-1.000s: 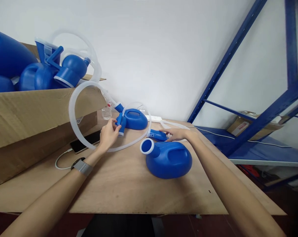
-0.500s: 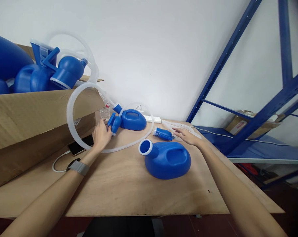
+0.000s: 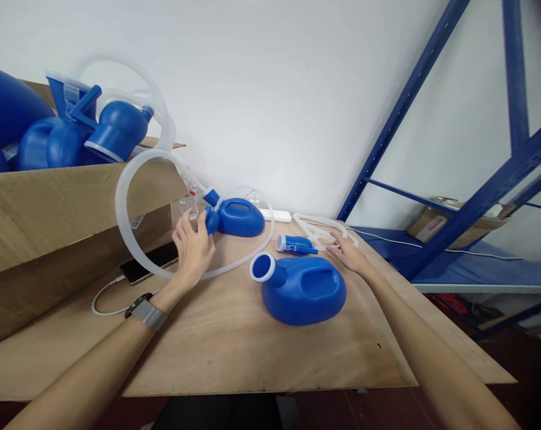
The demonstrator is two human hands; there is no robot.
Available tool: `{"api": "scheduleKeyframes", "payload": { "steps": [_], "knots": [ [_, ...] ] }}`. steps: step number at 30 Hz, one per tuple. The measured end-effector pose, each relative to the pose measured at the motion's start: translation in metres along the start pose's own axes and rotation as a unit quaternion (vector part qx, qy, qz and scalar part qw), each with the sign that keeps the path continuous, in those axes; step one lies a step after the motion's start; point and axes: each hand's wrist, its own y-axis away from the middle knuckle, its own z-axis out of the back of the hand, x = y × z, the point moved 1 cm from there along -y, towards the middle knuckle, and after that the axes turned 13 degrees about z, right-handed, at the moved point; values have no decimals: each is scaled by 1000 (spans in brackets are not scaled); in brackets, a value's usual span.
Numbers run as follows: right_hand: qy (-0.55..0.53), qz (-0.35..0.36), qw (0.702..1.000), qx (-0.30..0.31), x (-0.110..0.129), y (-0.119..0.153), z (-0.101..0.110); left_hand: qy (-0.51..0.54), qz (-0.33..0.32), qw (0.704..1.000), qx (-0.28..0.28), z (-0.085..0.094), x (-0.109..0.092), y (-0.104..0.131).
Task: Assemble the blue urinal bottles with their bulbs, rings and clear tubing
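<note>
My left hand [image 3: 193, 248] has its bent fingers around a small blue spouted piece [image 3: 212, 220], largely hidden behind them. Beside it stands a blue jug [image 3: 240, 217] with a built-in handle. My right hand [image 3: 349, 255] reaches in from the right, fingers apart and touching a translucent ribbed tube [image 3: 316, 230]. Just left of those fingertips lies a second blue piece [image 3: 298, 244] with a white rim. Nearer to me sits a larger blue jug [image 3: 306, 291], its white-rimmed mouth facing left. Another translucent tube [image 3: 126, 206] loops around the left hand's area.
A cardboard box [image 3: 73, 197] full of blue parts fills the left side. Near it are a phone [image 3: 149, 263] on a cable and a clear bottle [image 3: 188, 202]. A power strip [image 3: 277, 215] lies by the wall, and a blue metal shelf [image 3: 467, 257] stands at the right.
My left hand has moved right and over the small blue piece. My right hand has shifted slightly right. The blue piece beside it has turned, and the tube there has moved into a tighter bundle.
</note>
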Motion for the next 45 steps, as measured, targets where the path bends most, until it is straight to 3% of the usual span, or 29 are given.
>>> {"api": "scheduleKeyframes", "payload": {
  "steps": [4,10,16,17,20,23,26,31,34,37,41,43,45],
  "knots": [
    [-60,-34,997,-46,19,-18,-2,5,-96,993,-62,-1,-5,9],
    [-196,-53,965,-163,61,-66,26,33,-160,983,-79,-1,-13,18],
    [-375,39,907,-188,141,-85,59,97,-200,972,-72,3,-14,17],
    [-434,68,881,-177,158,-82,63,116,-214,968,-63,4,-15,16],
    [-520,136,837,-101,205,-65,75,177,-255,951,7,7,-19,6],
    [-540,197,817,-47,233,-45,84,208,-283,924,151,15,-28,-7],
    [-553,247,795,-32,242,-32,84,242,-289,883,279,25,-37,-15],
    [-585,249,772,-8,241,-28,66,280,-291,835,372,44,-52,-14],
    [-569,254,782,-12,240,-25,61,304,-273,813,415,53,-57,-13],
    [-491,270,828,-12,234,-9,66,314,-261,825,390,59,-48,-17],
    [-258,267,922,110,217,23,71,197,-334,857,338,65,-27,-23],
    [-139,261,939,177,213,34,69,132,-396,860,294,70,-24,-21],
    [-71,258,942,203,213,39,65,77,-442,859,246,77,-28,-13]
  ]
}}
